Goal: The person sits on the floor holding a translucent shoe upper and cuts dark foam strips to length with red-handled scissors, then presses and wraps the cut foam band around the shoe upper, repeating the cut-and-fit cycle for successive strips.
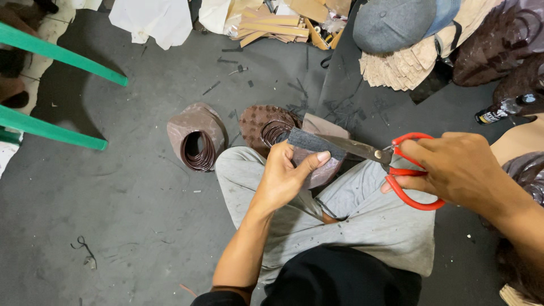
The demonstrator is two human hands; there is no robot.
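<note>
My left hand [286,175] grips a flat sole-shaped piece [310,143], dark grey on its upper face and brown underneath, held above my lap. My right hand [459,167] has its fingers through the red handles of a pair of scissors [396,164]. The dark blades point left and meet the grey edge of the piece near my left thumb. I sit cross-legged in light grey trousers [362,221].
A brown bag with coiled dark strips [196,139] and a studded brown sole [262,120] lie on the grey floor ahead. Green chair legs [56,54] stand at left. Cardboard scraps [272,25], a grey cap [391,22], stacked tan cut-outs [405,65] and a dark bottle [498,113] lie beyond.
</note>
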